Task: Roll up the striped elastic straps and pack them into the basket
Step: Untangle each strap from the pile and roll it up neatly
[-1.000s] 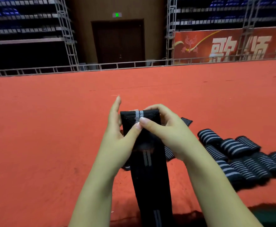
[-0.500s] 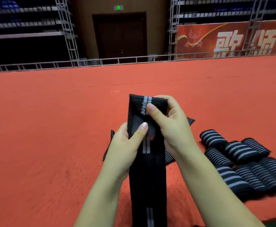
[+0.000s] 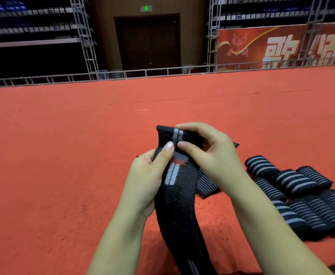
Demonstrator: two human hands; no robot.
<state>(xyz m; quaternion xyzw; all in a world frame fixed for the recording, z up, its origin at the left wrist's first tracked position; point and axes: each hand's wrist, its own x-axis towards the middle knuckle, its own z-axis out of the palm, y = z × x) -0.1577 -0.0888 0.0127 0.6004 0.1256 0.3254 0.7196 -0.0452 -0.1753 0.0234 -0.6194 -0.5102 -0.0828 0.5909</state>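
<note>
Above the red carpet (image 3: 63, 165), mid-floor | left hand (image 3: 148, 181) and right hand (image 3: 208, 153) are both pinching the black striped strap (image 3: 174, 195), folding its top end | rolled straps (image 3: 293, 187) are lying toward the carpet's right edge

The strap (image 3: 177, 197) runs off the bottom edge, its upper end partly hidden by the right hand (image 3: 208, 153), while the rolled straps (image 3: 293, 195) are cut by the right edge.
</note>
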